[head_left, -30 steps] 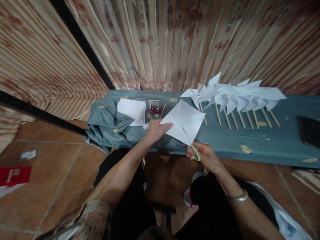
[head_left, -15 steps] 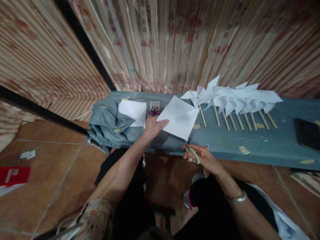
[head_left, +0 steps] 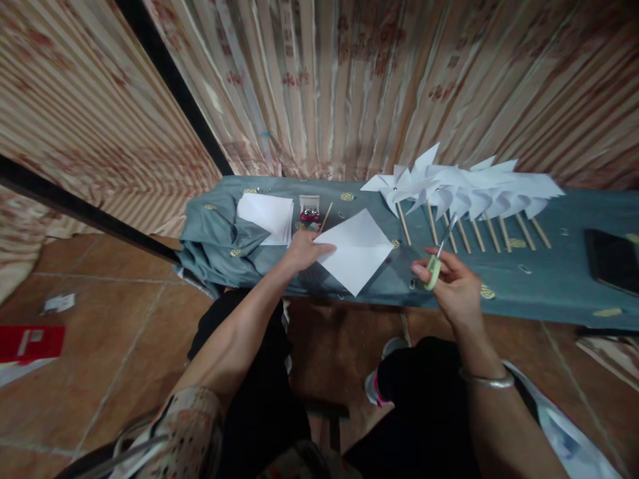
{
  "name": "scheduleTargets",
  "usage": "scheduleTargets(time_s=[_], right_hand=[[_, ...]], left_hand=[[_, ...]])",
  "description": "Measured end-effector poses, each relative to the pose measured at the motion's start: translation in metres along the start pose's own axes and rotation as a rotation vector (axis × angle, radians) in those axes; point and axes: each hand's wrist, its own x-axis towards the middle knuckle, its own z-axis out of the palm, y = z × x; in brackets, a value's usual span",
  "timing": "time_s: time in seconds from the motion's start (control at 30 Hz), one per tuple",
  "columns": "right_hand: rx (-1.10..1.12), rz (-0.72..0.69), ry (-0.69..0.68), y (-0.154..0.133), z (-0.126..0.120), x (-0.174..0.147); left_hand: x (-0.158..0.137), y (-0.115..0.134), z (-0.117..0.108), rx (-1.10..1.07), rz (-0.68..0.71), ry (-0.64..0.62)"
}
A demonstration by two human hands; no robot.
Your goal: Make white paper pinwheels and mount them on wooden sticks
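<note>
My left hand [head_left: 305, 251] pinches the left corner of a square sheet of white paper [head_left: 355, 253], which is turned like a diamond above the cloth. Fold lines show faintly on the sheet. In my right hand [head_left: 452, 279] is a pair of scissors [head_left: 434, 271] with pale green handles, fingers round the handles and blades pointing up and away. The scissors are apart from the sheet, to its right. Beyond them lies a row of white paper pinwheels [head_left: 464, 189] on wooden sticks, overlapping each other.
A blue-green cloth [head_left: 319, 283] covers the narrow table. At its left lies a stack of white paper [head_left: 267, 213], beside a small red box [head_left: 309, 209] of metal pieces and a wooden stick [head_left: 327, 216]. A dark phone [head_left: 612, 259] lies far right. A pleated curtain [head_left: 329, 100] hangs behind.
My right hand has moved the scissors up and right, away from the sheet's lower corner; their blades now point away from me. The sheet has turned and dropped slightly in my left hand.
</note>
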Motion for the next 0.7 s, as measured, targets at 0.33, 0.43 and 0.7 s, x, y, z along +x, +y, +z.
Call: scheduleTargets(time_s=[0.33,0.43,0.7], right_hand=[[-0.519,-0.222,-0.171,-0.011,0.016,0.004],[-0.511,-0.181,-0.146,-0.005,0.013,0.006],[-0.179,-0.035,0.099,0.013,0.012,0.018]], left_hand=[[-0.004,0.006,0.024,0.253,0.109,-0.233],[-0.001,0.006,0.024,0.258,0.126,-0.233],[0.0,0.017,0.043,-0.512,0.087,-0.104]])
